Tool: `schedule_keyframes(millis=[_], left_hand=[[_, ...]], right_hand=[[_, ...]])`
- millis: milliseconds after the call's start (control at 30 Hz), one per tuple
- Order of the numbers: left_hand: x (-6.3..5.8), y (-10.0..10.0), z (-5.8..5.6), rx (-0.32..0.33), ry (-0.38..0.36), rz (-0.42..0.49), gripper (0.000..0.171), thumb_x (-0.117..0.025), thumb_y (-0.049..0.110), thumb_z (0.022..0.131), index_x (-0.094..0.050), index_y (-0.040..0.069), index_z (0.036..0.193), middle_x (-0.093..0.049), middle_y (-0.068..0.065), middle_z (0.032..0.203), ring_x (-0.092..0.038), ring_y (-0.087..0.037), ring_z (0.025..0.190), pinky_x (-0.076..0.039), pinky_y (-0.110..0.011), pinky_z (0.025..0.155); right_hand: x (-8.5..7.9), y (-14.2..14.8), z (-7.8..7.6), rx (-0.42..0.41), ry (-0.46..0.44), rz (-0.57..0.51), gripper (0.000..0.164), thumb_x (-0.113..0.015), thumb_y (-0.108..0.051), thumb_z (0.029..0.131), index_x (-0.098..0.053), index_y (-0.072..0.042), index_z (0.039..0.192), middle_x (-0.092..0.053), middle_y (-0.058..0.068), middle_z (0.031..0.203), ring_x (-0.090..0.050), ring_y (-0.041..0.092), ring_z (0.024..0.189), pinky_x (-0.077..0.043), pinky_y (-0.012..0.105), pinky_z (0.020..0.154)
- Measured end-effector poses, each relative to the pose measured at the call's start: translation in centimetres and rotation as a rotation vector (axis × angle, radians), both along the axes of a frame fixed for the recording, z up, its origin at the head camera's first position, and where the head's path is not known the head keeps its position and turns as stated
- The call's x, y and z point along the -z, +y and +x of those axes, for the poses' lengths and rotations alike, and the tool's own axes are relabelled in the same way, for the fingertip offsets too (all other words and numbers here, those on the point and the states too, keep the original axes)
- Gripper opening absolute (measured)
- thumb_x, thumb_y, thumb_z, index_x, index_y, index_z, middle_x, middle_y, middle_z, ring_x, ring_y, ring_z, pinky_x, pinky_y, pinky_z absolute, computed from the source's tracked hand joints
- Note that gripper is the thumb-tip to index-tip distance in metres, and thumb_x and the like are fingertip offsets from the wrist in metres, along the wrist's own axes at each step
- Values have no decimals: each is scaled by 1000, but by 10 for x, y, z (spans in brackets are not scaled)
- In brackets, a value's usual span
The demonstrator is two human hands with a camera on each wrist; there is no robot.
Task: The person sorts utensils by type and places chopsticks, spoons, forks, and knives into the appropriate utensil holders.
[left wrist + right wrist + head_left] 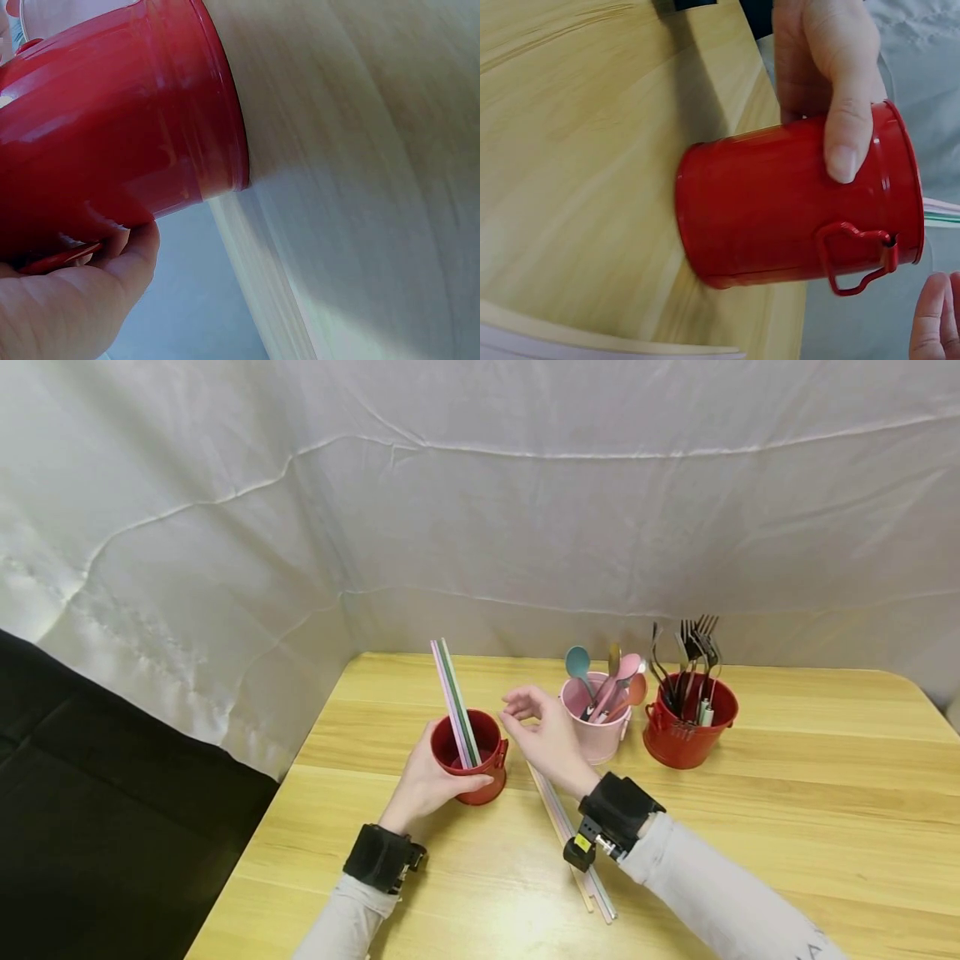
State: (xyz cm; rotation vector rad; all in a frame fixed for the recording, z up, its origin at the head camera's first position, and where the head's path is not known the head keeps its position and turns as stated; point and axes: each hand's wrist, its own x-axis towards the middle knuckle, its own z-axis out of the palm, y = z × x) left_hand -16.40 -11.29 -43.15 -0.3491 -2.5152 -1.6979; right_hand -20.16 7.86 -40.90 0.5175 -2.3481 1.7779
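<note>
My left hand [432, 781] grips a small red metal bucket [491, 781] from its left side, thumb across the front. Long thin chopsticks [456, 702], pink and green, stand in it, leaning left. In the right wrist view the bucket [780, 202] shows its wire handle, with the left thumb [847, 127] against its wall. My right hand [547, 735] hovers just right of the bucket's rim, fingers loosely bent, holding nothing. Beneath the right wrist, several pale chopsticks [558, 814] lie on the table. The left fingers behind the bucket are mostly hidden in the head view.
A pink bucket [592, 743] with several coloured spoons [628, 667] stands behind my right hand. To its right is another red bucket [678, 747] holding forks [697, 639]. The wooden table [825, 793] ends on the left beside a black surface [112, 827]; a pale curtain [562, 527] hangs behind.
</note>
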Motion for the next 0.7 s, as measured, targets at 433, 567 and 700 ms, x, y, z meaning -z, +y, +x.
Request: schedule_keyframes(millis=[433,567,700], left_hand=[[-3,1,2,7,6,-1,86,-88,10,60,-42,-1,132,-53,-20,124,-52,-36,112,-42,-56,96],[-4,2,3,2,2,-1,86,-88,10,60,-42,-1,132,-54,-20,124,-52,-36,112,-42,-56,96],[-5,2,3,-4,-3,-2,86,-88,9,60,-42,-1,131,-54,-20,123,-52,-36,112,-42,-56,96]], right_hand=[[24,30,12,-65,-41,221,18,-65,0,79,-61,0,96,-63,7,81,-61,16,72,-54,33,69],[26,38,20,-75,-45,306,20,-67,-2,77,-61,0,97,-61,3,77,-59,14,70,-53,31,66],[28,44,27,-89,-25,382,23,-68,-2,75,-61,-1,97,-60,0,75,-59,13,68,-51,30,63]])
